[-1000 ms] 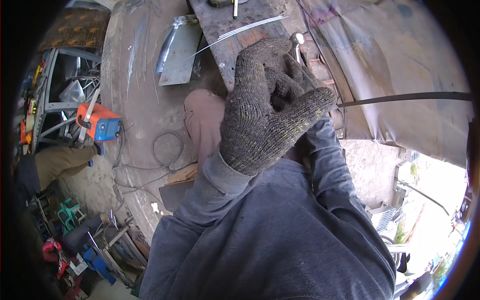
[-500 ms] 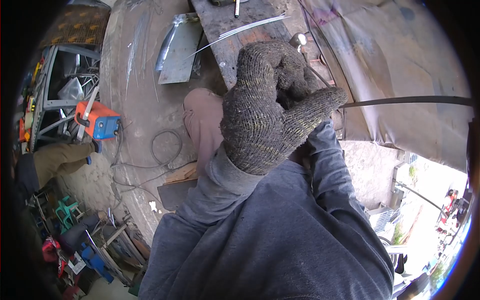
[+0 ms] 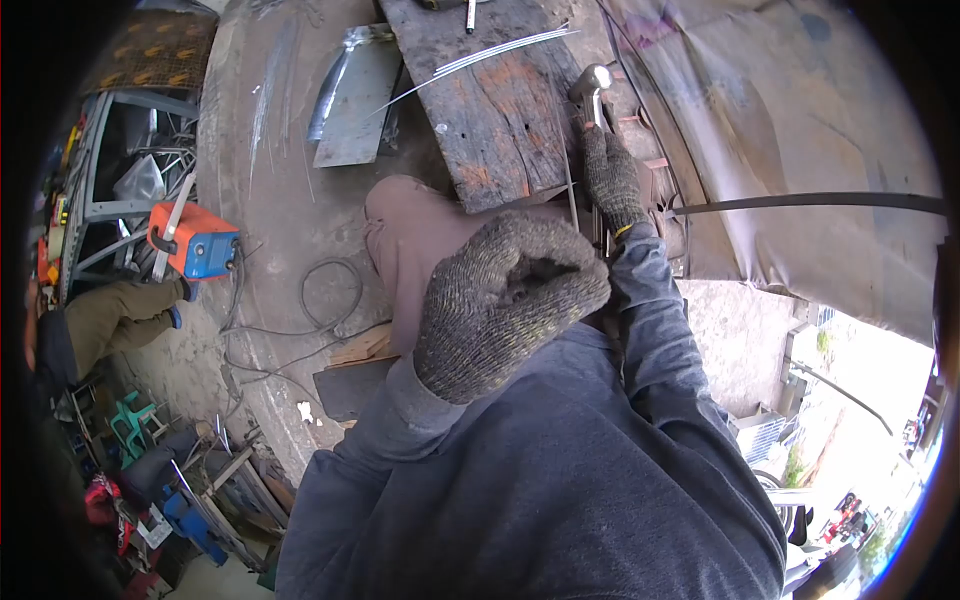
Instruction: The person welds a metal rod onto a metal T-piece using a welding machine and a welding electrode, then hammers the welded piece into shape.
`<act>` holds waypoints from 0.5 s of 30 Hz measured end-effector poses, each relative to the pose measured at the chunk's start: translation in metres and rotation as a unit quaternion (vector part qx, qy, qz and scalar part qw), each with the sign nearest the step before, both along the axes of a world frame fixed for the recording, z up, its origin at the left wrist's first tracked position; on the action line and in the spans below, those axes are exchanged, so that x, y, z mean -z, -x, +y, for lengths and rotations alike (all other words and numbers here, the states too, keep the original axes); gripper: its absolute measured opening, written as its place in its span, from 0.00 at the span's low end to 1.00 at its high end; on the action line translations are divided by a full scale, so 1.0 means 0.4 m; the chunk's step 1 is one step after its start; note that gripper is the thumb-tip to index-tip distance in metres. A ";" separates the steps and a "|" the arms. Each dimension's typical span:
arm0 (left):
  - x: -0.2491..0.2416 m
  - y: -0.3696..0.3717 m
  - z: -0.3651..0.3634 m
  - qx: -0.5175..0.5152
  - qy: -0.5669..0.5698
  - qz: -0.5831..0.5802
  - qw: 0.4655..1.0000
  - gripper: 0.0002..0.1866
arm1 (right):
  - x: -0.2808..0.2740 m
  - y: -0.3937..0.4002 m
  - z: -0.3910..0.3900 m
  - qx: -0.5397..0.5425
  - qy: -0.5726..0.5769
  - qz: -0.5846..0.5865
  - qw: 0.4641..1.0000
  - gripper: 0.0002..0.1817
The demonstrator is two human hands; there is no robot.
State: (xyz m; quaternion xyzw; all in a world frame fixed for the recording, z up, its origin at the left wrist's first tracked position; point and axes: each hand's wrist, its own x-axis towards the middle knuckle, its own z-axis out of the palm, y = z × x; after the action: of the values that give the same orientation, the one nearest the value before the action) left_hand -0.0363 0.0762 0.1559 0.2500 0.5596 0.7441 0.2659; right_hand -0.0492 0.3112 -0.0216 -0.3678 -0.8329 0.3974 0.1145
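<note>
We see our left hand (image 3: 505, 300), in a grey knit glove, curled into a loose fist close to the camera, fingers folded in with nothing visibly inside it; it hangs above our brown trouser knee (image 3: 410, 235) and touches no tool. Our right hand (image 3: 612, 180), gloved the same way, reaches out to the far edge of the wooden counter (image 3: 495, 100) and is closed round the shaft of a hammer (image 3: 593, 85), whose shiny metal head stands just above the fingers at the counter's right edge. What lies under the hammer is hard to make out from here; it may be a thin metal piece standing against the plank's edge. Across the top of the counter lie a few thin metal rods (image 3: 470, 60). Left of the plank a bent metal sheet (image 3: 350, 100) rests on the concrete floor, and further left sits an orange and blue welding machine (image 3: 195, 240) with its cable (image 3: 330, 300) looping over the floor. A dark flat bar (image 3: 810, 203) runs off to the right.
</note>
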 end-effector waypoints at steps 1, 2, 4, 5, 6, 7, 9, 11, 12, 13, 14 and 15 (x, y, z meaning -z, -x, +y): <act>0.008 -0.016 -0.027 0.026 0.055 -0.056 0.997 0.11 | 0.006 -0.002 0.004 -0.017 -0.017 0.001 1.000 0.33; 0.030 -0.027 -0.050 0.026 0.056 -0.058 0.996 0.11 | 0.013 -0.002 0.008 -0.035 -0.032 0.002 0.999 0.34; 0.093 -0.049 -0.092 0.061 0.056 -0.259 0.962 0.08 | 0.024 -0.005 0.011 -0.055 -0.045 0.000 0.997 0.34; 0.118 -0.053 -0.103 0.059 0.057 -0.262 0.962 0.08 | 0.027 -0.005 0.012 -0.043 -0.035 -0.007 0.998 0.35; 0.140 -0.054 -0.110 0.078 0.082 -0.279 0.953 0.08 | 0.025 -0.001 0.012 -0.032 -0.025 -0.013 0.999 0.35; 0.164 -0.057 -0.115 0.096 0.107 -0.297 0.944 0.08 | 0.017 0.001 0.008 -0.035 -0.025 -0.013 0.999 0.35; 0.220 -0.065 -0.117 0.107 0.139 -0.278 0.944 0.11 | 0.003 0.005 0.003 0.006 0.018 -0.021 1.000 0.35; 0.274 -0.066 -0.109 0.119 0.173 -0.257 0.943 0.13 | 0.002 0.005 0.001 0.008 0.044 -0.019 0.999 0.36; 0.300 -0.065 -0.100 0.139 0.212 -0.267 0.930 0.15 | 0.001 0.006 0.001 0.013 0.070 -0.016 0.997 0.36; 0.325 -0.059 -0.092 0.159 0.251 -0.275 0.914 0.17 | -0.001 0.008 0.001 0.012 0.070 -0.014 0.997 0.36; 0.348 -0.050 -0.085 0.159 0.251 -0.274 0.915 0.17 | -0.003 0.007 0.001 0.012 0.062 -0.021 0.998 0.36; 0.370 -0.042 -0.078 0.178 0.264 -0.268 0.909 0.18 | -0.005 0.003 0.001 0.013 0.054 -0.028 0.998 0.36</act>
State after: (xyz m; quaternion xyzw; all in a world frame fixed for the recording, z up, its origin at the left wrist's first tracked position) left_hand -0.0194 0.0451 0.0080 0.0577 0.5897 0.5482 0.5903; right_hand -0.0505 0.3117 -0.0196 -0.3956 -0.8081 0.4298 0.0762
